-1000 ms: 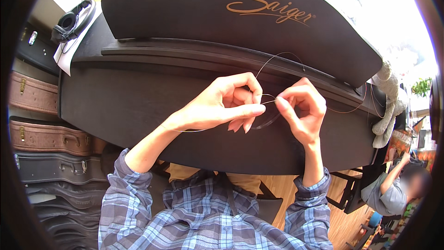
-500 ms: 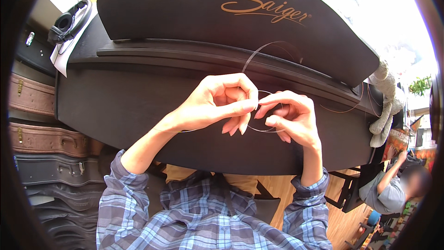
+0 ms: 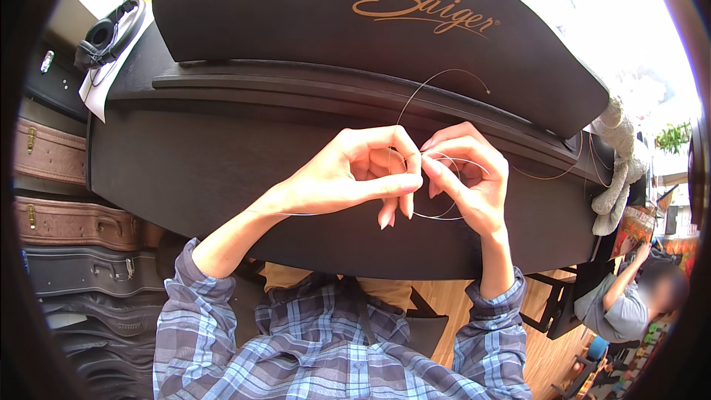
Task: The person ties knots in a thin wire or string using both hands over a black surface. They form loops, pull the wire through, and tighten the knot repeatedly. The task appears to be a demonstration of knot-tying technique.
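Over the black desk [image 3: 185, 152], pinching thin wire [image 3: 449, 70] between closed fingertips of left hand [image 3: 352, 170] and right hand [image 3: 478, 181] (both equally near), with free end arching far right.

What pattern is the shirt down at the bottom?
The shirt is blue-and-dark plaid, best seen in the head view.

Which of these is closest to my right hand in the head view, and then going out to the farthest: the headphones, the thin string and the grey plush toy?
From your right hand:
1. Thin string: looped at your fingers.
2. Grey plush toy: off to the right.
3. Headphones: far left.
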{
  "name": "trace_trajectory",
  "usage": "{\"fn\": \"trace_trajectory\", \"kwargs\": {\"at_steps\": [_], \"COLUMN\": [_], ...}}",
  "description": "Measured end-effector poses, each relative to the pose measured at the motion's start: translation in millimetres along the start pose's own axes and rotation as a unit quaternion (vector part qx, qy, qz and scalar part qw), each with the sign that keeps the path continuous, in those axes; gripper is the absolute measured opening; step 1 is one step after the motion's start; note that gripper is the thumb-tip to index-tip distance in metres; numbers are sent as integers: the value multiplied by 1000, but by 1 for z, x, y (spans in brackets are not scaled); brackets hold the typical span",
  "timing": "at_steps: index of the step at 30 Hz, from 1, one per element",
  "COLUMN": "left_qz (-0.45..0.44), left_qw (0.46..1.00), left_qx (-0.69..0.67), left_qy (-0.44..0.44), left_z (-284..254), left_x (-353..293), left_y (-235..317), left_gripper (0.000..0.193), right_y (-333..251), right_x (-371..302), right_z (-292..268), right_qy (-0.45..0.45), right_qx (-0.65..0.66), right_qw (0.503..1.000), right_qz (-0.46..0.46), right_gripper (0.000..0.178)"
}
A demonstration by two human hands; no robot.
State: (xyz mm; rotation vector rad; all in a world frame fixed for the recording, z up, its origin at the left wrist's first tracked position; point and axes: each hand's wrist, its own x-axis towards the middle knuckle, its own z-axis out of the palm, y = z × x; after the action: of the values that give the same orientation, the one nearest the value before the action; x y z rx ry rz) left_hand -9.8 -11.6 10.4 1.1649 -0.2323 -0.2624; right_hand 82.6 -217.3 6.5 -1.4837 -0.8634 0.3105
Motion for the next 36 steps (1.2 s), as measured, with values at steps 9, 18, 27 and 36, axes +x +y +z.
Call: {"fn": "trace_trajectory", "kwargs": {"at_steps": [9, 18, 27, 36], "left_qz": [79, 83, 74, 87], "left_qw": [976, 992, 995, 994], "left_qx": [167, 78, 28, 26], "left_qy": [113, 57, 64, 54], "left_z": [-2, -6, -10, -11], "left_x": [7, 2, 0, 1], "left_y": [-8, -6, -7, -4], "left_gripper": [11, 16, 13, 17], "right_y": [0, 6, 1, 17], "right_x": [-2, -2, -3, -4], "right_z": [1, -4, -3, 1], "right_qy": [92, 39, -8, 65], "right_qx": [-24, 96, 115, -142], "right_qw": [995, 994, 993, 985], "right_qz": [-17, -36, 32, -68], "right_gripper": [9, 12, 16, 37]}}
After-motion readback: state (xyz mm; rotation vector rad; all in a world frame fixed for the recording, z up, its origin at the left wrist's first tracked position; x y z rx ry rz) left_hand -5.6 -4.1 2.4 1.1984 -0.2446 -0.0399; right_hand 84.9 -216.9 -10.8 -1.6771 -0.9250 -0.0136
